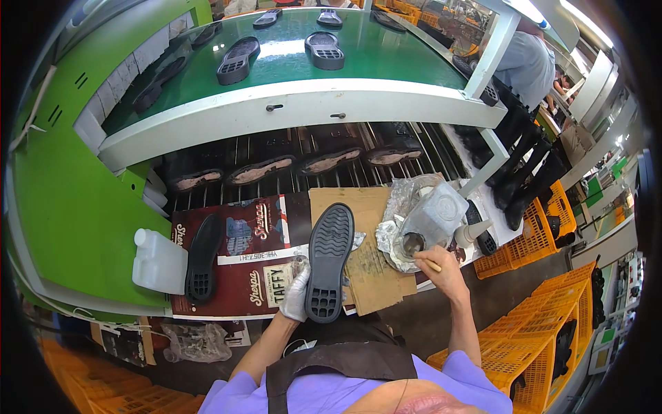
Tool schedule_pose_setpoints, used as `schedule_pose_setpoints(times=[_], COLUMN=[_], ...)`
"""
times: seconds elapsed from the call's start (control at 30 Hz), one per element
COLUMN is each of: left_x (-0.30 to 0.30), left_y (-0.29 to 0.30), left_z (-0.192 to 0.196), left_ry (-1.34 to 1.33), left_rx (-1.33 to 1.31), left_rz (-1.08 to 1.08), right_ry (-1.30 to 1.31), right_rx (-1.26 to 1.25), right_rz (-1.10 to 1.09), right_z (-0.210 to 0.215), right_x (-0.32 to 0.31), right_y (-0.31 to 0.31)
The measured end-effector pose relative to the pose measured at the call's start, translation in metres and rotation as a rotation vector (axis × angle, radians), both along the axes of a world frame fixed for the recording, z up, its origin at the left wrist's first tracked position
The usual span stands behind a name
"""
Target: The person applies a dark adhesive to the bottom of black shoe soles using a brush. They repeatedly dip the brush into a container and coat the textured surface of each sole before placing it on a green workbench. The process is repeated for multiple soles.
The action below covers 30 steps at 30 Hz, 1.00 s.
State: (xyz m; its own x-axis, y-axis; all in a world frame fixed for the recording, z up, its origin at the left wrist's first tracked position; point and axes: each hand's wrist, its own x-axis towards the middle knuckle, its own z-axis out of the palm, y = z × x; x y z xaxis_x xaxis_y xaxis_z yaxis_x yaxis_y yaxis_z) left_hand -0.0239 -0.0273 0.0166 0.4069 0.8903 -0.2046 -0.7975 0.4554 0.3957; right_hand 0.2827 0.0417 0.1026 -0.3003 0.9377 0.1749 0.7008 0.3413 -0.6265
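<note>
My left hand [298, 295], in a pale glove, grips a black shoe sole [331, 252] by its left edge. The sole stands nearly upright with its grooved tread toward me. To the right, my bare right hand [447, 273] is closed around a thin brush-like tool [432, 265] with a light handle. The tool's far end is hidden at the dark round opening of a tilted, cloudy plastic jug [440, 212]. Crumpled foil and plastic wrap [390, 241] surround the jug. Beneath the sole and jug lies a stained sheet of brown cardboard [379, 279].
Another black sole [203, 259] and a white canister [160, 263] stand at left. A white nozzle bottle [472, 233] is right of the jug. Ahead, dark boots [262, 169] lie on rollers under a green conveyor [283, 62] carrying soles. Orange crates [531, 310] stand right; a person [525, 65] is beyond.
</note>
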Motion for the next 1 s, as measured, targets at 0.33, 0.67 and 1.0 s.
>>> schedule_pose_setpoints(times=[0.33, 0.67, 1.0], left_x=[-0.003, -0.007, -0.007], left_y=[0.008, 0.028, 0.049], left_z=[0.013, 0.025, 0.007], left_ry=[0.097, 0.342, 1.154], left_rx=[0.092, 0.328, 0.677], left_rz=[0.060, 0.253, 0.484], right_ry=[0.196, 0.902, 1.226], right_rx=[-0.345, -0.420, -0.255], right_rz=[0.085, -0.317, -0.243], right_z=[0.027, -0.013, -0.023], right_x=[0.029, 0.036, -0.017], right_y=[0.004, 0.000, -0.005])
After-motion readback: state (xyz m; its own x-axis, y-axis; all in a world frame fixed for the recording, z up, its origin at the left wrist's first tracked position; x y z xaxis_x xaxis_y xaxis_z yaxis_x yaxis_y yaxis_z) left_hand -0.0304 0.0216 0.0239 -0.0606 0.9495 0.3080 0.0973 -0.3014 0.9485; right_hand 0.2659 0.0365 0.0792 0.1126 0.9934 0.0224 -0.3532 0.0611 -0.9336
